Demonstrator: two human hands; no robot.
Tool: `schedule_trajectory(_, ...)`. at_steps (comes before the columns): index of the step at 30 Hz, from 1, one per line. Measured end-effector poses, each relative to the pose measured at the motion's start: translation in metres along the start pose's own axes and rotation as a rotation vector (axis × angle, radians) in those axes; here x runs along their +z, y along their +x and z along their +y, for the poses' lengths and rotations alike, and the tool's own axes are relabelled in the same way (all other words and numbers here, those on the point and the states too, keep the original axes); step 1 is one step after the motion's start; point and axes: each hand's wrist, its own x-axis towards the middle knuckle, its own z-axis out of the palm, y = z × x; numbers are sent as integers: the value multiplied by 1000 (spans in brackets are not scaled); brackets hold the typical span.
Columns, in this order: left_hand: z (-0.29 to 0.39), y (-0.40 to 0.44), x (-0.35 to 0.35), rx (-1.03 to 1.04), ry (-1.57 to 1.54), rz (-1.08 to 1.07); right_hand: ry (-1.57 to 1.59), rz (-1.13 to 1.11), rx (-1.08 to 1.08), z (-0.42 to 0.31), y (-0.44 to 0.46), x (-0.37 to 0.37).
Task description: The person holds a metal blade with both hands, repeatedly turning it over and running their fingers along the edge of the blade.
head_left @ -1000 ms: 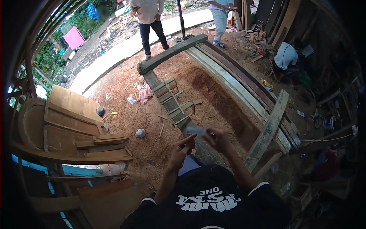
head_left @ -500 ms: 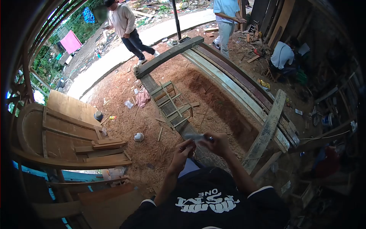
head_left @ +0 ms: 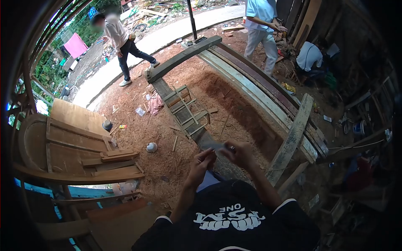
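My left hand [head_left: 202, 166] is raised in front of my chest, its fingers pinched together; whatever lies between them is too small to name. Close by on the right, my right hand [head_left: 239, 154] grips a thin, pale, see-through item [head_left: 214, 145] that is blurred and hard to make out. The fingertips of both hands nearly meet at this item. Beneath them runs a long wooden plank [head_left: 205, 139], with small wooden frames [head_left: 186, 109] lying on it farther forward.
Long boards [head_left: 251, 90] lie at the right, crossed by a thick beam [head_left: 295, 136]. A wooden panel [head_left: 79, 119] leans at the left. One person [head_left: 121, 42] is at the far left, another [head_left: 261, 33] at the far right; a third [head_left: 309, 57] crouches.
The person at the far left has walked leftward. The standing person on the right has moved right and nearer. My hands stay together, with the pale item shifting slightly between them.
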Motion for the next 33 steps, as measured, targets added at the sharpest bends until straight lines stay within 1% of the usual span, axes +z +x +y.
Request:
schedule_trajectory(1,-2,1,-1,5,16,-14,-12,-56,-114,-7,0,-2)
schedule_trajectory(3,2,0,-3,17,51,-37,9,1,-37,-2,5,-5)
schedule_trajectory(5,13,-4,3,10,-4,-33,-6,79,47,16,12,-3)
schedule_trajectory(6,17,-6,6,4,-30,-31,-1,71,23,13,12,-3)
schedule_trajectory(8,14,-6,6,5,43,-10,10,63,-18,3,10,0)
schedule_trajectory(9,11,-6,5,0,81,-2,34,11,-95,-2,5,5)
schedule_trajectory(12,6,-1,-4,10,77,-49,52,2,-120,1,1,7)
schedule_trajectory(13,9,-2,-3,-2,61,-44,81,35,49,6,2,5)
schedule_trajectory(16,18,-2,2,-12,43,-26,23,82,134,10,6,-6)
schedule_trajectory(17,14,-1,0,-12,58,-20,23,150,-1,9,4,3)
schedule_trajectory(21,8,3,-6,9,121,-43,0,17,-125,-1,6,3)
schedule_trajectory(24,23,-1,-2,7,60,-23,-47,93,86,12,20,-9)
schedule_trajectory(25,21,0,-2,22,61,-12,-49,41,140,10,21,-11)
schedule_trajectory(27,11,2,-5,41,65,7,-42,-58,-15,-5,16,-7)
schedule_trajectory(28,5,4,-8,77,119,-9,-42,-104,-87,-14,13,-5)
schedule_trajectory(29,0,9,-12,114,172,-27,-80,-108,-94,-21,13,-4)
schedule_trajectory(30,3,10,-8,154,224,-41,-81,-83,-24,-19,14,-6)
schedule_trajectory(32,11,10,3,199,319,59,-72,-37,109,-11,19,-9)
schedule_trajectory(33,15,10,10,219,369,111,-57,22,116,-8,23,-10)
